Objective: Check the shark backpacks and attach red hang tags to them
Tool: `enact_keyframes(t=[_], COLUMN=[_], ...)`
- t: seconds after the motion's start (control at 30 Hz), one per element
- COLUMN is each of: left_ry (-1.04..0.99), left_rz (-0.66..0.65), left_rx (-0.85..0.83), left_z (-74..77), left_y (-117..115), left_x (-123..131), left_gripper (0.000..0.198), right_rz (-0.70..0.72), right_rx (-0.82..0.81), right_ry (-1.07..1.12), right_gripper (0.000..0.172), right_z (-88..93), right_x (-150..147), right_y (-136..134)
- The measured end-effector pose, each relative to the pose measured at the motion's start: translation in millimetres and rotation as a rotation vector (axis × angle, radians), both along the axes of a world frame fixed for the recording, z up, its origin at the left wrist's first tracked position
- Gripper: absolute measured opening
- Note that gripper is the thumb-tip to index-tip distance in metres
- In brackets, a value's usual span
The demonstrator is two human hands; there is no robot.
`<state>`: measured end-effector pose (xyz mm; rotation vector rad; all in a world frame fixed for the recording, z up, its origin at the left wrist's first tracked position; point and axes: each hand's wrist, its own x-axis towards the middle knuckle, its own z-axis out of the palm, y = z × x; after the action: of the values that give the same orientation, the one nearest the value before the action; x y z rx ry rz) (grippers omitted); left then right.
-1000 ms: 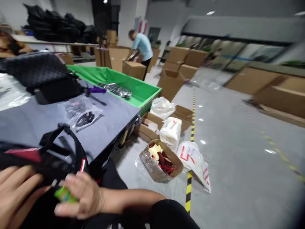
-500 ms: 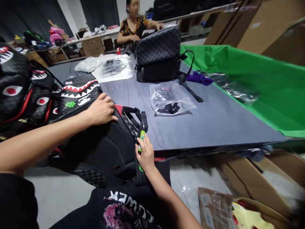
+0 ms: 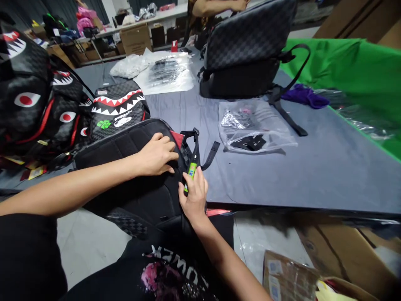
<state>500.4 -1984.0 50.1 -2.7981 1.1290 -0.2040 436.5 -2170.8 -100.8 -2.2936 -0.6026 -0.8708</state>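
A black backpack (image 3: pixel 125 146) lies across the table's near edge, its padded back facing up. My left hand (image 3: pixel 158 154) rests on that padding near the right side, fingers bent; whether it pinches the fabric is hard to tell. In my right hand (image 3: pixel 193 194) is a green lighter-like tool (image 3: pixel 191 172), its black tip pointing away from me, beside the backpack's side strap (image 3: pixel 211 155). Just behind lies a smaller bag (image 3: pixel 117 106) with a red and white shark-teeth print.
Shark-print backpacks (image 3: pixel 28 83) are piled at the left. A checkered backpack (image 3: pixel 247 37) stands at the back, near a person's arm (image 3: pixel 216 7). A clear plastic bag (image 3: pixel 250 125), a purple cloth (image 3: pixel 305 96) and green sheeting (image 3: pixel 354 62) are on the right. Cardboard boxes (image 3: pixel 344 246) stand below.
The view has shifted. My left hand has slid from the backpack's top edge onto its padded back. The side strap's loose end now sticks out to the right, away from my right hand.
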Motion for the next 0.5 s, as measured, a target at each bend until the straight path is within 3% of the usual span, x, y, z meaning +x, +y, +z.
enact_keyframes(t=[0.13,0.27,0.37,0.5], left_ry=[0.062,-0.019,-0.108,-0.162], left_rz=[-0.047,-0.116,-0.166,-0.164], left_rx=[-0.006,0.022,0.082,0.178], left_z=[-8.0,-13.4,-5.0,17.7], left_y=[-10.9,-12.4,5.5,41.6], left_x=[12.2,22.1,28.0,28.9], left_gripper=[0.044,0.054,0.06,0.067], right_rz=[0.001,0.011,0.016,0.024], right_rx=[-0.013,-0.025,-0.033,-0.03], right_ry=[-0.006,0.005,0.018,0.036], right_gripper=[0.043,0.041,0.04,0.042], right_z=[-2.7,-6.1,-10.1,-5.9], right_x=[0.2,0.1,-0.7,-0.3], right_y=[-1.0,-1.4,-3.2,-12.5])
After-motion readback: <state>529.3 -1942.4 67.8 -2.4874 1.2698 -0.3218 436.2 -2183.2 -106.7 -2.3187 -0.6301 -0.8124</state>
